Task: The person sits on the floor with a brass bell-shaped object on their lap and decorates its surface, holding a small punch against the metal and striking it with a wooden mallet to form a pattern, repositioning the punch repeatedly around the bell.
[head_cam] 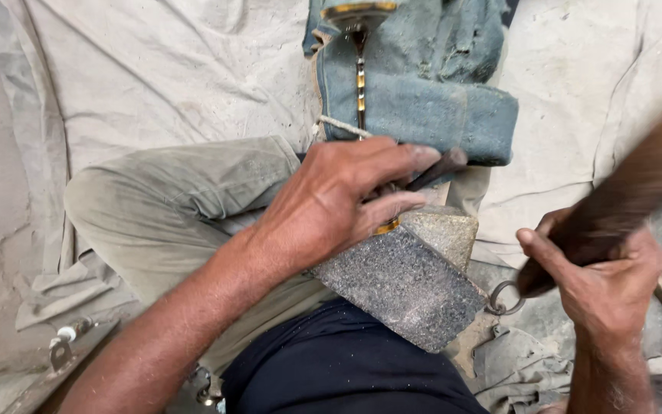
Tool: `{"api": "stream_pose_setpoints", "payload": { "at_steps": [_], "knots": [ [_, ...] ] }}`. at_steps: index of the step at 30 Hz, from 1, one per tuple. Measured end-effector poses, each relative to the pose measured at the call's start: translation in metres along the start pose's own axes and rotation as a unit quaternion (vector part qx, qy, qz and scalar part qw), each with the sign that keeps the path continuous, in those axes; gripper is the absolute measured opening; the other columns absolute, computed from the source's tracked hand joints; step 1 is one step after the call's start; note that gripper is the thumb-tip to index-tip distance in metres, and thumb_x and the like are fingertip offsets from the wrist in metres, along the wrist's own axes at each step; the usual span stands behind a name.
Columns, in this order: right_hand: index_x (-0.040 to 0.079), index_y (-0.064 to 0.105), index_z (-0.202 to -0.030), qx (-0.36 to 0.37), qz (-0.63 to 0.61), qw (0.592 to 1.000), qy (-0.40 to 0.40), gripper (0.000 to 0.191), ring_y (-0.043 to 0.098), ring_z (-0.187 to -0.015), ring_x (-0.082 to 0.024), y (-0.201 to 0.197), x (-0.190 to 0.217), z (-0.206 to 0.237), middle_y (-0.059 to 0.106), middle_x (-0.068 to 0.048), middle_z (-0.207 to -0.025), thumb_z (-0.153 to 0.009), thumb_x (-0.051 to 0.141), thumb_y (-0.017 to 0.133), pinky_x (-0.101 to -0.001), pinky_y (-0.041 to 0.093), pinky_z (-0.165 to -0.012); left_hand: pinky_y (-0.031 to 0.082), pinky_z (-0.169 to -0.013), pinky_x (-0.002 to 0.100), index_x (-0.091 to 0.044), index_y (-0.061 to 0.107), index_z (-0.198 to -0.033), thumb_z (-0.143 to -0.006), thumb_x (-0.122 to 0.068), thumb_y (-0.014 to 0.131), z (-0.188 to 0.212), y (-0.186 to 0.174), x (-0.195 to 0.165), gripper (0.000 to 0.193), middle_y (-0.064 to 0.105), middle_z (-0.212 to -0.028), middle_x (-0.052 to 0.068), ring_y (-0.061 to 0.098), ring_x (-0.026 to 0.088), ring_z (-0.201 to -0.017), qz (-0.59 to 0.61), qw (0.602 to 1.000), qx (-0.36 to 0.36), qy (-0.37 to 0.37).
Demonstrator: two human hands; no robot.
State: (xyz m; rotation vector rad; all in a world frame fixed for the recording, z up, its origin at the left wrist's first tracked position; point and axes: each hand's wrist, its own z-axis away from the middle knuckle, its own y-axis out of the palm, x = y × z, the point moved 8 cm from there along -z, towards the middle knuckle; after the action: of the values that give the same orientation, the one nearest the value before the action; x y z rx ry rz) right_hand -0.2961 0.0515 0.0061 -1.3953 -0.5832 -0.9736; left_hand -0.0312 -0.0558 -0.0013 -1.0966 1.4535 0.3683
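the left hand (331, 203) grips a dark chisel (438, 169), fingers closed, pressing a small brass-coloured piece (387, 226) against the grey stone block (408, 284) resting on the lap. the right hand (599, 276) is closed around a blurred wooden hammer handle (622, 203), raised right of the block. folded denim (423, 107) lies beyond.

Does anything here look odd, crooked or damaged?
Nothing looks broken. The stone block sits tilted on the person's lap. The left hand pins a small brass piece on it; the right hand grips a blurred dark handle.
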Motion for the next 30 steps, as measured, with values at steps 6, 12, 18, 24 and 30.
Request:
{"api": "stream_pose_setpoints", "payload": {
  "at_steps": [6,12,18,24,30],
  "knots": [
    [-0.004,0.059,-0.130,0.014,-0.083,0.990,0.111,0.046,0.071,-0.081,-0.023,-0.002,-0.044,0.017,0.071,-0.016,-0.093,-0.087,-0.004,0.075,-0.0422,0.064,-0.076,0.057,-0.063,0.042,-0.008,0.070,-0.121,-0.083,-0.021,0.082,-0.021,0.006,-0.007,0.042,0.073,-0.087,0.010,0.070,0.026,-0.075,-0.091,0.993,0.072,0.031],
    [-0.002,0.052,-0.132,0.181,-0.160,0.961,0.134,0.057,0.078,-0.072,-0.021,0.030,-0.056,0.055,0.077,-0.013,-0.086,-0.083,-0.004,0.082,-0.0343,0.066,-0.060,0.055,-0.063,0.050,-0.009,0.069,-0.119,-0.081,-0.013,0.080,-0.039,0.029,-0.006,0.040,0.071,-0.077,0.017,0.071,0.037,-0.076,-0.146,0.974,0.166,0.037],
    [-0.001,0.055,-0.116,-0.029,-0.056,0.993,0.103,0.040,0.071,-0.070,-0.012,0.010,-0.043,0.063,0.069,-0.005,-0.081,-0.084,0.002,0.079,-0.0263,0.060,-0.060,0.055,-0.063,0.051,-0.010,0.069,-0.118,-0.082,-0.011,0.077,-0.041,0.028,-0.010,0.038,0.072,-0.078,0.015,0.072,0.037,-0.077,-0.111,0.975,0.182,0.058],
    [0.001,0.067,-0.099,0.039,-0.078,0.979,0.187,0.021,0.058,-0.047,-0.017,0.009,-0.052,0.054,0.066,-0.012,-0.068,-0.087,0.006,0.084,-0.0325,0.050,-0.035,0.056,-0.064,0.050,-0.012,0.068,-0.117,-0.083,-0.018,0.080,-0.033,0.019,-0.006,0.037,0.070,-0.082,0.015,0.071,0.039,-0.078,-0.106,0.981,0.163,0.003],
    [0.004,0.064,-0.102,0.182,0.231,0.937,0.188,0.040,0.056,-0.043,-0.022,0.010,-0.032,0.013,0.056,-0.011,-0.065,-0.078,0.017,0.094,-0.0399,0.053,-0.041,0.059,-0.058,0.039,-0.012,0.065,-0.124,-0.086,-0.019,0.078,-0.018,0.014,0.002,0.041,0.070,-0.087,0.011,0.072,0.026,-0.073,-0.092,0.989,0.110,-0.032]
  ]
}}
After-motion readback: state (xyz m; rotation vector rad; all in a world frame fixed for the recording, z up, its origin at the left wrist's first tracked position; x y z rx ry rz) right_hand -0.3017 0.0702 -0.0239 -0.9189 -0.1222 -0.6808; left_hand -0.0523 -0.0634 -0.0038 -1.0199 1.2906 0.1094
